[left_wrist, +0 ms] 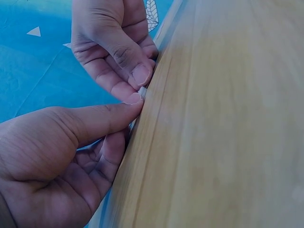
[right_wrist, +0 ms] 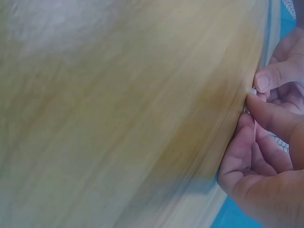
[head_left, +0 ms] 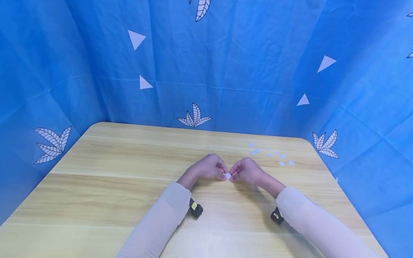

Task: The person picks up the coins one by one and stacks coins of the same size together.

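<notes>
A small white disc (head_left: pixel 227 176) lies low over the table between my two hands, near the middle. From its left side my left hand (head_left: pixel 208 167) pinches it with thumb and fingertips. My right hand (head_left: pixel 247 170) grips the opposite edge in the same way. Seen from the left wrist, the disc (left_wrist: pixel 142 91) shows as a thin pale edge between the two thumbs, close to the wood. Fingers cover most of it in both wrist views. Curled fingers of each hand sit right at the tabletop.
Several more white discs (head_left: pixel 282 156) lie scattered on the wooden table (head_left: pixel 106 200) at the back right. Behind and at both sides hangs a blue curtain (head_left: pixel 226 64) with white leaves and triangles. Black wrist cameras sit under both pale sleeves (head_left: pixel 164 215).
</notes>
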`<move>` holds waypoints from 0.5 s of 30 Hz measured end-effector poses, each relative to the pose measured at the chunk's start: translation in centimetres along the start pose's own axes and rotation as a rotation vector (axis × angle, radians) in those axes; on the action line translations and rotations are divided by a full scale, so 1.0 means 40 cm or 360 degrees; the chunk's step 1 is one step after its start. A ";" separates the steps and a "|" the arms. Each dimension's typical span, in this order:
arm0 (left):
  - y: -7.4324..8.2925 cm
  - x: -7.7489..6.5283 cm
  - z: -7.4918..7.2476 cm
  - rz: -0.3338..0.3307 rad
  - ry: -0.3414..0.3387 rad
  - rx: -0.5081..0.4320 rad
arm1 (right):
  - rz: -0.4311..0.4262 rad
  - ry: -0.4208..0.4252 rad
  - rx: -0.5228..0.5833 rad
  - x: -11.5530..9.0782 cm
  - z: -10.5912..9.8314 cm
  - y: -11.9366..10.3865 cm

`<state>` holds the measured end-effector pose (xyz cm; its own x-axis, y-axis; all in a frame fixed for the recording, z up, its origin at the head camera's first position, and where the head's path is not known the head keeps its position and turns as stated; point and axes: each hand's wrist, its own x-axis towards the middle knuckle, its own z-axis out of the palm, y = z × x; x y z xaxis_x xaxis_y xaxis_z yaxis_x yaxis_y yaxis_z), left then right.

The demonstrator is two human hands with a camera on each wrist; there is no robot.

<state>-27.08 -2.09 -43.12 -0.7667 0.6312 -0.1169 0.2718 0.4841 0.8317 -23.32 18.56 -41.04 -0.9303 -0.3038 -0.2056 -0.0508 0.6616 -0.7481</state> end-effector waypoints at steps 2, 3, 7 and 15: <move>-0.001 0.001 0.001 0.0005 0.0000 -0.0001 | -0.0003 0.0004 -0.0009 0.000 0.000 0.001; -0.001 0.002 0.001 0.0007 0.0001 0.0001 | 0.0001 0.0007 -0.0010 0.000 0.000 0.001; -0.003 0.005 0.002 0.0015 0.0006 0.0031 | -0.0008 0.0009 -0.0027 -0.001 -0.003 -0.001; -0.003 0.007 0.002 0.0009 0.0001 0.0061 | 0.0002 -0.0015 0.0011 -0.002 -0.005 0.009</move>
<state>-27.30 -1.94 -43.30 -0.7655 0.6336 -0.1121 0.2979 0.5034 0.8111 -23.34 18.94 -41.18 -0.9268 -0.3097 -0.2123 -0.0473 0.6573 -0.7521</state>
